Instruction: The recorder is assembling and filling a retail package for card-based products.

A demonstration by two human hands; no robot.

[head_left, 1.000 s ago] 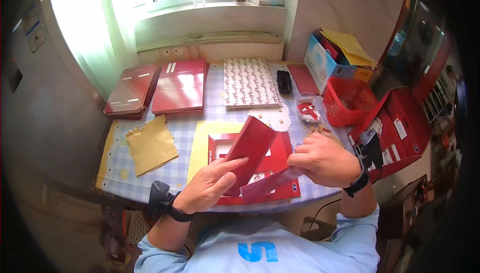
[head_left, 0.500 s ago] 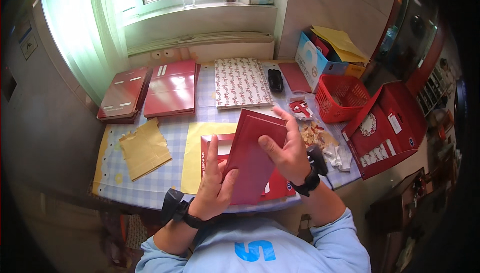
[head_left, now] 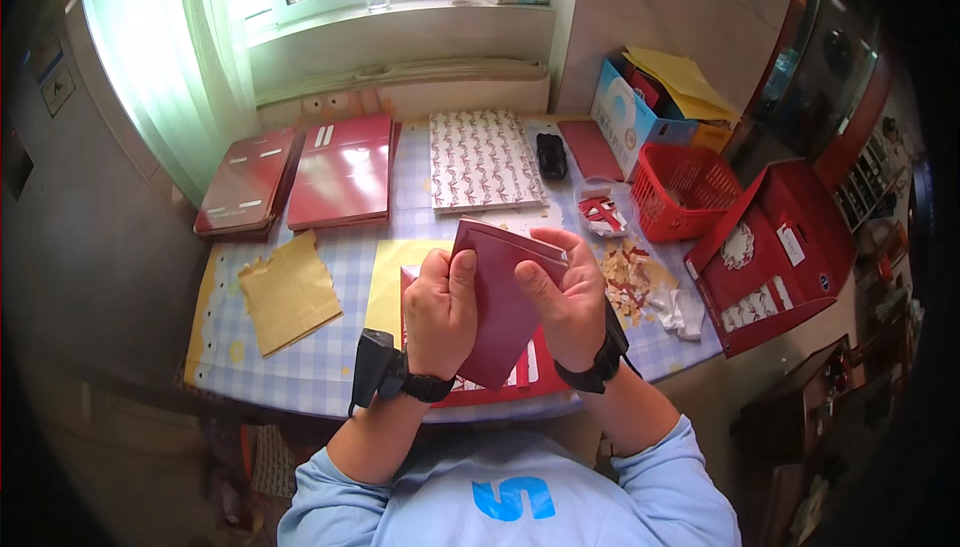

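Between my hands, a bundle of dark red cards [head_left: 505, 297] is held tilted above the table's near side, with slim layers showing along its top edge. My left hand [head_left: 440, 312] wraps its left edge, thumb pressed on the front. On the other side my right hand [head_left: 572, 309] grips it, thumb in front and fingers behind. Below lies a flat red cardboard sheet [head_left: 548, 379], partly hidden by the bundle and my hands. A yellow paper sheet [head_left: 388, 287] shows under it at the left.
Two red cardboard stacks [head_left: 340, 172] and a patterned stack [head_left: 485, 160] stand along the back. A torn brown paper piece [head_left: 290, 295] lies left. At right are a red basket [head_left: 685, 192], paper scraps [head_left: 628, 282], an open red box [head_left: 765, 257] and a blue-white carton [head_left: 635, 112].
My left hand has gone from outstretched fingers to a closed grip on the bundle's left edge. The bundle has turned more upright, and my right hand has come slightly lower.
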